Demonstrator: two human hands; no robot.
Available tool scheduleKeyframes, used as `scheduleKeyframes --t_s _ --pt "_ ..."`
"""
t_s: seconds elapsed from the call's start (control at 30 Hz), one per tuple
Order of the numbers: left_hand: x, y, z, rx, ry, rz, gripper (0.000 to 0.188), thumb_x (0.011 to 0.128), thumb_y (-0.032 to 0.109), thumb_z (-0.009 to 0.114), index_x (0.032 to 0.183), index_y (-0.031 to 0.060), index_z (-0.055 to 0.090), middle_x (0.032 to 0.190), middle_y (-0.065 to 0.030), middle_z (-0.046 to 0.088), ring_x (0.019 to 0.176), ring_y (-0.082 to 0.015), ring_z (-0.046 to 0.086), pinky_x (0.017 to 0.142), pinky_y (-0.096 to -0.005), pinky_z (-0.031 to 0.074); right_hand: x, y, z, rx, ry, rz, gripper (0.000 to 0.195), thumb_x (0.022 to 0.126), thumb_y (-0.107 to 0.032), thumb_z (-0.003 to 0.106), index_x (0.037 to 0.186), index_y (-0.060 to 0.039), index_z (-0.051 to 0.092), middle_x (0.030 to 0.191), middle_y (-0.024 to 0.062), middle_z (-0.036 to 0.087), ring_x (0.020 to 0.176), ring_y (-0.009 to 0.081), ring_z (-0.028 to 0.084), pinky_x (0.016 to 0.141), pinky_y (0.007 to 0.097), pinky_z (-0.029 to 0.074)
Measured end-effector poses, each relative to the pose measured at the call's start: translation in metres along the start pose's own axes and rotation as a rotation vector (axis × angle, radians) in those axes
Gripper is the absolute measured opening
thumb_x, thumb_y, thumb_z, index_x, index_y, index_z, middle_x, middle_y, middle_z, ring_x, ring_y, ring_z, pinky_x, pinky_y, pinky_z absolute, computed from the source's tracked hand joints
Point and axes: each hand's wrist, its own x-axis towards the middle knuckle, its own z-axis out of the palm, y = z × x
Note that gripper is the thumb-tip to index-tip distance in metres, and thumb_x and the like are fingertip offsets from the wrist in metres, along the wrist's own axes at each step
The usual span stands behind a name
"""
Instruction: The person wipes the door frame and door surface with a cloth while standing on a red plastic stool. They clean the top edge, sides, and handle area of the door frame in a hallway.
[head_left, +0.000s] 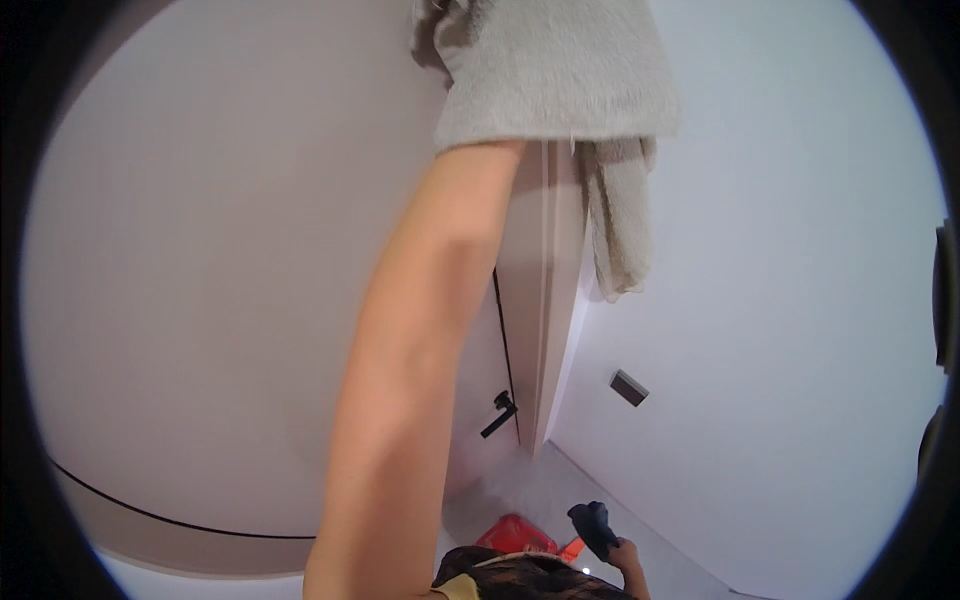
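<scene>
My left arm (409, 360) reaches far up along a door frame (551, 315). A light grey-beige towel (559, 75) drapes over the hand and wrist, hiding the fingers, and appears to be held there. One folded end of the towel hangs down beside the frame, in front of the white wall. Low in the view, by my body, my right hand (622, 555) grips a bunched dark cloth or glove (594, 529); which of the two I cannot tell.
A black lever handle (499, 416) sits on the door below the raised arm. On the right wall is a dark rectangular switch plate (628, 388). A red plastic container (517, 532) stands on the grey floor, with an orange item (572, 550) beside it.
</scene>
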Motion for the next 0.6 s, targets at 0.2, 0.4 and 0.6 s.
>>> scheduleKeyframes --t_s 0.2,0.4,0.6 --pt "-0.142 0.021 0.039 0.015 -0.206 -0.011 0.013 0.060 0.015 0.061 0.064 0.0076 0.051 0.053 -0.0022 0.038 0.052 -0.0189 0.042 0.046 -0.0355 0.035 -0.001 0.006 -0.010 -0.037 -0.041 0.003 0.030 0.074 -0.027 0.057 0.089 -0.0028 0.065 0.084 0.0214 0.064 0.084 0.0371 0.061 0.073 0.0433 0.047" --pt "-0.291 0.050 0.062 -0.005 -0.518 -0.039 0.013 0.059 0.014 0.062 0.064 0.0081 0.051 0.051 -0.0019 0.037 0.048 -0.0188 0.041 0.044 -0.0356 0.034 -0.002 0.005 -0.019 -0.051 -0.095 0.048 0.027 0.071 -0.024 0.056 0.085 -0.0025 0.064 0.084 0.0212 0.063 0.085 0.0380 0.060 0.075 0.0444 0.047" --pt "-0.407 0.077 0.061 -0.043 -0.823 -0.050 0.013 0.058 0.013 0.062 0.064 0.0087 0.052 0.048 -0.0017 0.036 0.043 -0.0187 0.040 0.041 -0.0357 0.033 -0.014 0.025 -0.011 -0.098 -0.115 0.101 0.031 0.072 -0.029 0.058 0.090 -0.0038 0.065 0.086 0.0193 0.065 0.084 0.0348 0.063 0.071 0.0414 0.049"
